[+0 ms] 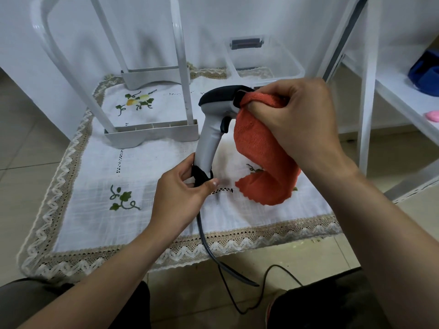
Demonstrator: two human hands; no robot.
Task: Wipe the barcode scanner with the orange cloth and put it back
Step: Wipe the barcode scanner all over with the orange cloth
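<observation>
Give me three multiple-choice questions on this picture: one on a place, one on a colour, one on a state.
1. Where does the left hand grip the barcode scanner? A head; B handle base; C trigger.
2. What colour is the scanner's handle? A blue; B red; C pale grey.
3. The orange cloth in the right hand is: A pressed to the scanner's head; B folded on the table; C hanging from a shelf.
Answers: B, fingers wrap the base by the cable; C, the grip looks pale grey; A, the hand bunches it against the head.

Left hand (177,198) pinched the scanner (215,129) base; right hand (297,119), fingers curled, gripped the cloth (259,150); both forearms extended forward.
</observation>
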